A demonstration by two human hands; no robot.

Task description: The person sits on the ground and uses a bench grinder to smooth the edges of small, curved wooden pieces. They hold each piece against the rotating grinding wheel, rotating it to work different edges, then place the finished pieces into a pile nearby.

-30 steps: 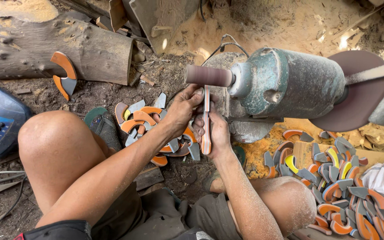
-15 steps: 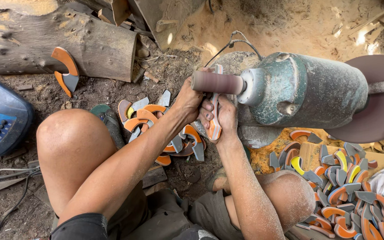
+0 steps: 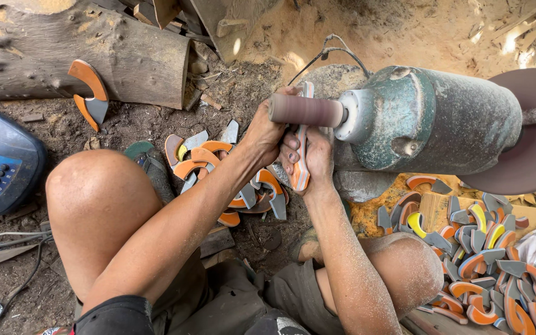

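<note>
One curved orange-handled blade [image 3: 301, 152], held edge-up between both hands, pressed against the underside of the sanding drum [image 3: 305, 110]. Left hand [image 3: 268, 129] closed around its upper end, just beside the drum; right hand [image 3: 315, 162] gripping the lower handle part from below. Drum jutting from a green motor housing [image 3: 432, 121]. Beneath the hands, a heap of similar blades [image 3: 231, 180] on the dirt floor; further right, a second larger pile [image 3: 485, 260]. Compared with half a second ago: blade raised higher, now meeting the drum, both hands lifted with it.
</note>
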